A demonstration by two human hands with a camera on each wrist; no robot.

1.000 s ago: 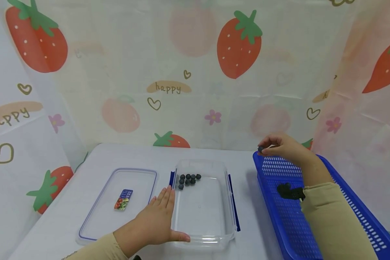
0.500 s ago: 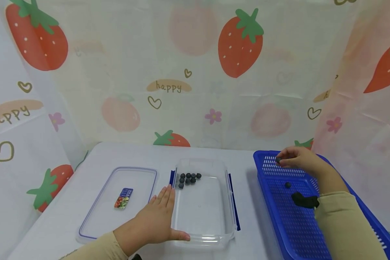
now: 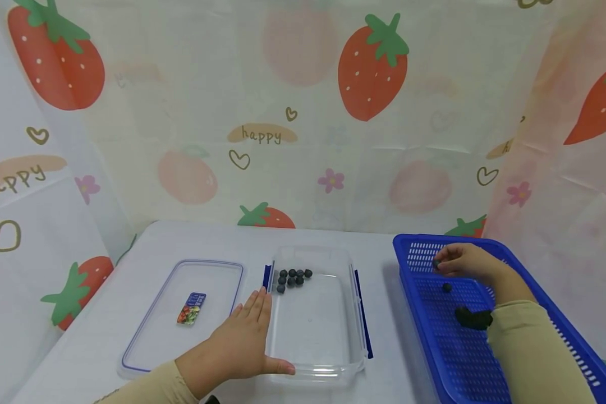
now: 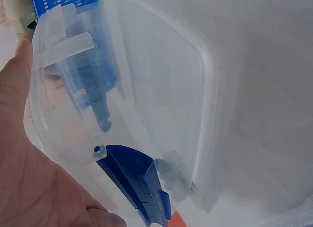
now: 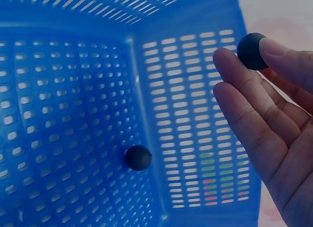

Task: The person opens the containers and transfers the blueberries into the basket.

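Observation:
My right hand (image 3: 467,262) pinches a dark round blueberry (image 5: 250,52) between thumb and fingertip, over the far end of a blue slotted basket (image 3: 419,320). Below it, a second blueberry (image 5: 138,158) lies on the basket floor near the end wall. My left hand (image 3: 237,345) touches the left side of a clear plastic container (image 3: 313,328), fingers straight and thumb across the near rim. Several blueberries (image 3: 291,281) sit clustered in the container's far left corner. Through the clear wall in the left wrist view they look blurred.
A clear lid (image 3: 151,331) with a blue seal and a printed label (image 3: 191,308) lies left of the container. Blue clips (image 3: 363,315) hang folded out on the container's sides. A strawberry-patterned curtain (image 3: 303,123) closes off the back and sides of the white table.
My right hand has moved right and lower over the basket, keeping hold of the blueberry. The blueberry on the basket floor has come into view. My left hand has stayed put.

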